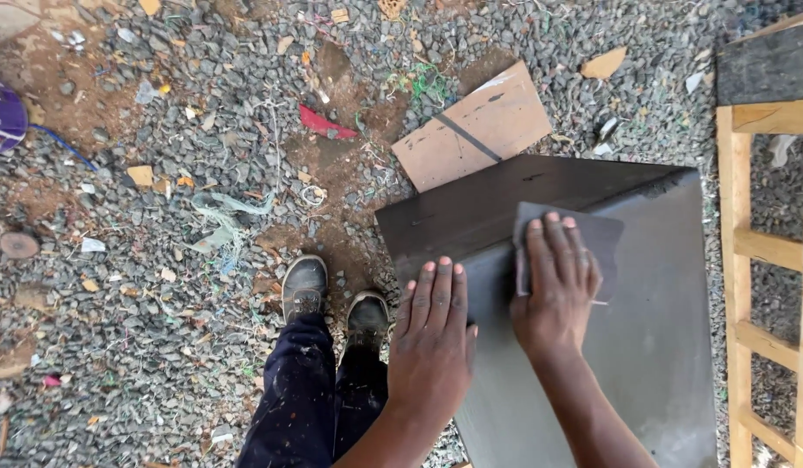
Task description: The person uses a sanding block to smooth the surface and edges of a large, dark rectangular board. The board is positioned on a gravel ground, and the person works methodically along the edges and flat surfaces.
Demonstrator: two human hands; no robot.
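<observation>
1. Nearest to us are our own forearms, and at their ends the fingers: on the left hand (432, 334) they lie straight and close together, flat on the dark grey panel (653, 347), gripping nothing. We judge this hand is there to pin the panel and keep it from sliding.
2. The right hand (553, 295) has its fingers (557, 247) stretched together and pressed down on a grey abrasive sheet (596, 234), holding it flat against the panel's face rather than pinched. The flat palm likely spreads the pressure evenly.
3. The sheet sits near the panel's upper fold, where the darker top face (505, 204) meets the lighter sloping face, so the panel seems to lean toward us at a working angle.
4. At the right, a wooden frame (757, 260) with rungs stands just beside the panel; we cannot tell if they touch.
5. Below the panel's left edge are our shoes (336, 295) and dark trousers (310, 399), close enough to brace the piece.
6. Beyond lies gravel ground (159, 260) with a cardboard scrap (471, 126), a red shard (323, 123) and a purple object (1, 113) at the far left.
</observation>
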